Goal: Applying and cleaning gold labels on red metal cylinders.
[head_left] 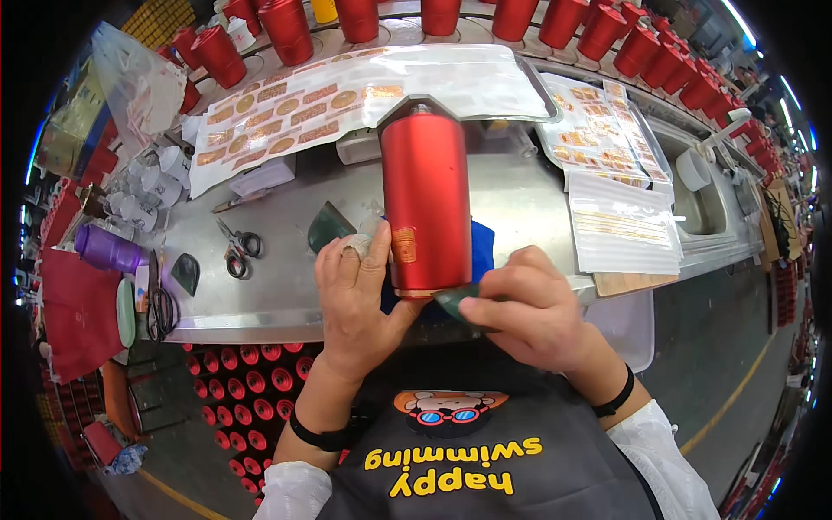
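Note:
A glossy red metal cylinder (426,191) lies lengthwise before me, its near end over a blue cloth (483,247) at the bench's front edge. It bears a small gold decal (405,245) on its left side and a thin gold band at the near rim. My left hand (354,303) grips the cylinder's near left side, thumb by the rim and a wrapping on one finger. Pinched in my right hand (537,312) is a dark green scraper (452,303), its tip against the near rim. Another green scraper (329,225) lies beyond my left hand.
Gold sticker sheets (295,108) cover the bench's back, with more sheets (598,139) and a sheet of gold strips (620,221) at right. Scissors (238,247) and a purple bottle (108,249) lie left. A sink (706,204) is far right; red canisters (288,30) line the back.

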A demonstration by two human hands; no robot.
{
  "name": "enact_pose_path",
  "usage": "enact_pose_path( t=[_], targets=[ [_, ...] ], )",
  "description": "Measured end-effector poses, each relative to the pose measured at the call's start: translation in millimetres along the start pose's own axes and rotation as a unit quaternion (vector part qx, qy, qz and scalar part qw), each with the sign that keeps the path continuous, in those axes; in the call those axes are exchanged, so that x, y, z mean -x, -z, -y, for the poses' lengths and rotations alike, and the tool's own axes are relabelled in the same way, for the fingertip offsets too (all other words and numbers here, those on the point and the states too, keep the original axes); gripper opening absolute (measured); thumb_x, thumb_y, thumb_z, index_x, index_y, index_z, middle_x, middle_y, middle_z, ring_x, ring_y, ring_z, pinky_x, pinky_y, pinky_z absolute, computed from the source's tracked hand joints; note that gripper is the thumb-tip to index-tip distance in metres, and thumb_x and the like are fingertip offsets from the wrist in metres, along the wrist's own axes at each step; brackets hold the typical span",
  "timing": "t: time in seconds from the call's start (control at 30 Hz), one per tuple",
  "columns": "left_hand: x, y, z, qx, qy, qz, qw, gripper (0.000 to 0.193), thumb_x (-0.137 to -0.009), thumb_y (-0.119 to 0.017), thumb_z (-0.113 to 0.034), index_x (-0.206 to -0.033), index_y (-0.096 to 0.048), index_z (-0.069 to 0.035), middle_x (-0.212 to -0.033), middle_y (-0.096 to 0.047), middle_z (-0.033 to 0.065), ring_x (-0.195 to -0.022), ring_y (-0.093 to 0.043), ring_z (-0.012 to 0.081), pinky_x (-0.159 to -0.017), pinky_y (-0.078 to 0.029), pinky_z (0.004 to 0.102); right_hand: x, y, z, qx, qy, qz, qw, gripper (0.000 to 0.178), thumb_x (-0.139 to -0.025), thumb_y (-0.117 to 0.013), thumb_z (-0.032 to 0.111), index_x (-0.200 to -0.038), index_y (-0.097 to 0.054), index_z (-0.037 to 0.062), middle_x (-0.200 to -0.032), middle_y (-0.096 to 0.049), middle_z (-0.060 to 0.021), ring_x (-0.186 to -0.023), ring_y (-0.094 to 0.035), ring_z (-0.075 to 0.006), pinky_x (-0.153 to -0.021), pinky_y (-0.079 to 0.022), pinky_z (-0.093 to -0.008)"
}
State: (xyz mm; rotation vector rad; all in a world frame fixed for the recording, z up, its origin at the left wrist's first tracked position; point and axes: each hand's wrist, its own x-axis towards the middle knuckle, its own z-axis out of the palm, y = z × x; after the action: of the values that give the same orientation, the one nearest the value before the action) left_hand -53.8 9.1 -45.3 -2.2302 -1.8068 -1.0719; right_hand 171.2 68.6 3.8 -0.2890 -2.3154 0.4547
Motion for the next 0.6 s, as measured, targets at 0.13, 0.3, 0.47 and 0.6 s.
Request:
enact_pose_path(
  t=[0.13,0.3,0.47,0.6],
  targets=[
    [-1,-6,-1,0.029,0.017,-0.015,0.999,0.082,-0.079,-0.073,-0.043,-0.139,-0.045,0.004,-0.116,-0.056,0.0217,-0.109,-0.050,0.0399,-0.101,-0.035,0.0493,1,0,-1,0.005,-0.004,-0.019,1.000,0.038,-0.058,-0.076,-0.003,-0.094,-0.070,0.0061,-0.088,-0.061,-0.0063,-0.075,-0.054,-0.0246,-0.065,-0.044,-0.0349],
    [2,-13,4,0.064,0.024,-0.020,0.997,0.083,-0.081,-0.072,-0.046,-0.141,-0.044,0.003,-0.119,-0.056,0.0218,-0.110,-0.050,0.0398,-0.100,-0.036,0.0489,6,0,-3,-0.062,0.004,0.004,0.998,0.034,-0.060,-0.074,-0.002,-0.092,-0.069,0.0079,-0.089,-0.061,-0.0049,-0.076,-0.055,-0.0225,-0.068,-0.042,-0.0340],
    [5,-14,7,0.071,0.020,-0.015,0.997,0.083,-0.082,-0.071,-0.047,-0.142,-0.043,0.003,-0.120,-0.056,0.0210,-0.110,-0.049,0.0395,-0.101,-0.035,0.0487,12,0,-10,-0.051,-0.016,-0.015,0.998,0.036,-0.059,-0.074,-0.002,-0.093,-0.069,0.0068,-0.091,-0.061,-0.0059,-0.077,-0.056,-0.0232,-0.071,-0.043,-0.0361],
    [6,-16,7,0.084,0.024,-0.016,0.996,0.084,-0.082,-0.071,-0.046,-0.142,-0.042,0.004,-0.120,-0.057,0.0203,-0.110,-0.050,0.0388,-0.101,-0.035,0.0483,16,-3,-15,-0.015,-0.022,-0.047,0.999,0.037,-0.057,-0.075,-0.002,-0.093,-0.068,0.0064,-0.091,-0.061,-0.0061,-0.077,-0.056,-0.0235,-0.071,-0.043,-0.0366]
  ],
)
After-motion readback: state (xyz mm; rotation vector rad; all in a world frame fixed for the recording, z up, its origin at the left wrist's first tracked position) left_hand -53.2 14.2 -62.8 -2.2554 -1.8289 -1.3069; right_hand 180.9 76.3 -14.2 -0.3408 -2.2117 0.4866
